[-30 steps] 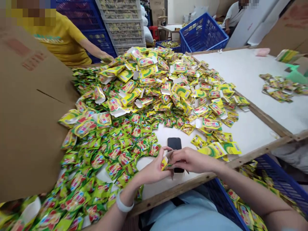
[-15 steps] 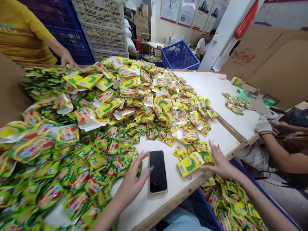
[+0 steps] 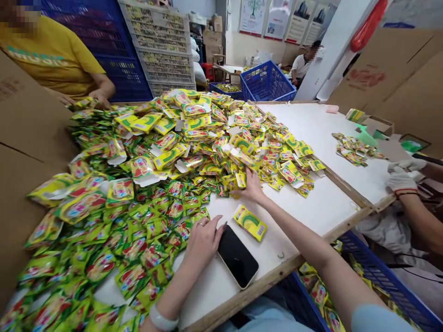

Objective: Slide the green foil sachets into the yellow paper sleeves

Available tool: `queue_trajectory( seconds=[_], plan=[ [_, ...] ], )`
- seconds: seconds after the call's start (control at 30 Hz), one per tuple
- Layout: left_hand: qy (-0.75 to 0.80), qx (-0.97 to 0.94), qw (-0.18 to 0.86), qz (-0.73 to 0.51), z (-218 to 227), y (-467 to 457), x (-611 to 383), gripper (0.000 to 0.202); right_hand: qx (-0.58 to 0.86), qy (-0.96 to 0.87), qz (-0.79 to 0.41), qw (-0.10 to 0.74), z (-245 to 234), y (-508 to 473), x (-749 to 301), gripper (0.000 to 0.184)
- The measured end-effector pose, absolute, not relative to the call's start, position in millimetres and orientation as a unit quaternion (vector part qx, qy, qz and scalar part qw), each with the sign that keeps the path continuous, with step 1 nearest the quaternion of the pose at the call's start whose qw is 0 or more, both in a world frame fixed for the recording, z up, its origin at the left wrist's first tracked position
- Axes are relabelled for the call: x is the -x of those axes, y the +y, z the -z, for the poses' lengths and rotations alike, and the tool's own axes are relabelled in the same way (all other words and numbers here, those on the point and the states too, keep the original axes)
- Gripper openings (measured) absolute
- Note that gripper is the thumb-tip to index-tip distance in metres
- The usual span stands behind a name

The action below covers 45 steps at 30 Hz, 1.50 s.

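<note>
My left hand (image 3: 204, 240) is closed at the upper left corner of a black-screened smartphone (image 3: 238, 258), which lies aslant on the white tabletop. Its thumb and forefinger touch the phone's edge. At the near edge of the heap of yellow flat boxes (image 3: 197, 122), my right hand (image 3: 253, 186) presses against yellow packets (image 3: 233, 182) with thumb and fingers apart. Part of those fingers is hidden. Between my right forearm and the phone lies a single yellow box (image 3: 249, 222). Green sachets (image 3: 134, 249) cover the table on the left.
A wooden rim (image 3: 277, 276) edges the table, and a blue crate (image 3: 391, 281) of yellow packets stands below it. Across the table is a co-worker in a yellow shirt (image 3: 58, 55). Another person's gloved hands (image 3: 403, 177) are at the right. Cardboard (image 3: 31, 120) stands at left.
My right hand has moved left and away from me, from the table's edge to the heap; the loose packets there moved too. The phone has turned aslant under my left hand.
</note>
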<state>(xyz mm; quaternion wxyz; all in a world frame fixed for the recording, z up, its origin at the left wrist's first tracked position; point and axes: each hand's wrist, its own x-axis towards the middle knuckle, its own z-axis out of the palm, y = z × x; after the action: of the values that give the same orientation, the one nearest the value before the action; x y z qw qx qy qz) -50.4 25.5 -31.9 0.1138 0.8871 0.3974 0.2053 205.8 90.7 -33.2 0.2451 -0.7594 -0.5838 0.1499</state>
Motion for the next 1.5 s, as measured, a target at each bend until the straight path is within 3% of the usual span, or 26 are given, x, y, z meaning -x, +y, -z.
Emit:
queue_trajectory(
  seconds=[0.1,0.2,0.27,0.43,0.57,0.63,0.73,0.9,1.03,1.13,1.27,1.4,1.5],
  plan=[
    [0.401,-0.89,0.104,-0.191,26.3,26.1,63.9,0.039,0.649,-0.642,-0.212,0.349,4.7,98.2,-210.5,0.109],
    [0.412,-0.886,0.134,-0.167,25.8,27.3,68.4,0.04,0.622,-0.658,-0.179,0.385,1.6,62.9,-217.8,0.083],
    [0.418,-0.882,0.148,-0.161,27.2,27.7,67.3,0.041,0.637,-0.676,-0.132,0.347,18.2,24.2,-219.0,0.075],
    [0.413,-0.878,0.16,-0.178,29.3,26.7,63.3,0.04,0.662,-0.717,-0.081,0.204,62.6,-45.7,-232.2,0.081],
    [0.426,-0.865,0.207,-0.168,27.0,23.4,66.0,0.036,0.723,-0.656,-0.054,0.208,45.8,-28.3,-248.1,0.055],
    [0.431,-0.86,0.215,-0.171,23.8,22.9,68.7,0.032,0.76,-0.628,-0.069,0.155,32.9,-7.6,-245.4,0.047],
    [0.455,-0.855,0.153,-0.196,15.1,30.0,74.9,0.029,0.789,-0.606,-0.072,0.072,27.2,20.8,-226.9,0.044],
    [0.513,-0.83,0.077,-0.204,1.6,65.4,91.2,0.039,0.756,-0.642,-0.117,0.06,33.8,49.9,-202.6,0.026],
    [0.463,-0.873,0.095,-0.117,5.6,83.8,93.9,0.065,0.755,-0.641,-0.111,0.078,18.8,61.1,-210.3,0.023],
    [0.469,-0.872,0.081,-0.118,14.3,81.6,88.3,0.072,0.765,-0.631,-0.075,0.103,4.7,64.1,-220.0,0.028],
    [0.487,-0.856,0.057,-0.165,23.2,75.1,90.8,0.057,0.742,-0.657,-0.067,0.117,2.9,62.9,-223.1,0.04],
    [0.454,-0.859,0.121,-0.205,26.5,77.6,101.7,0.03,0.699,-0.702,-0.072,0.117,10.7,55.5,-216.8,0.059],
    [0.48,-0.789,0.216,-0.317,28.0,78.6,98.1,0.023,0.703,-0.693,-0.064,0.144,14.4,49.5,-213.1,0.046]
  ],
)
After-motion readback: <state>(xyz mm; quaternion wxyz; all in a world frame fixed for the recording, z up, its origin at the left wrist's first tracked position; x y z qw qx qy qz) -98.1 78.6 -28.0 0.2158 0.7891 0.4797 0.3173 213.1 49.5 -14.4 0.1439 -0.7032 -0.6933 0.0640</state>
